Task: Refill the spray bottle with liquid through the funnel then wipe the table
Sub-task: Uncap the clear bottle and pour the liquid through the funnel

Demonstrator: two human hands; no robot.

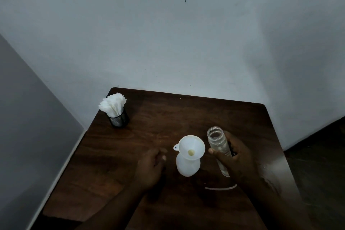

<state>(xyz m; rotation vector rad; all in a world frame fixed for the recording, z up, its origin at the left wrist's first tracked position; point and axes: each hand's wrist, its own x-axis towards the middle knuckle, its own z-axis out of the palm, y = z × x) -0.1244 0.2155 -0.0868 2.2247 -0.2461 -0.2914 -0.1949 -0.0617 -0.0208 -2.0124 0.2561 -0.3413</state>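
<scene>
Head view shows the white spray bottle (pixel 187 166) standing uncapped near the middle of the desk (pixel 186 114), with the funnel (pixel 192 145) seated in its neck. The right hand (pixel 237 157) grips a clear open-mouthed bottle (pixel 218 142) just beside the funnel, mouth up and not yet tipped over it. The left hand (pixel 151 166) hovers left of the spray bottle, fingers loosely curled, apparently holding nothing. Setup looks done, while pouring seems not to have begun. Wiping is also left, and tissues (pixel 113 104) wait in a mesh holder (pixel 119 119) at the far left corner.
</scene>
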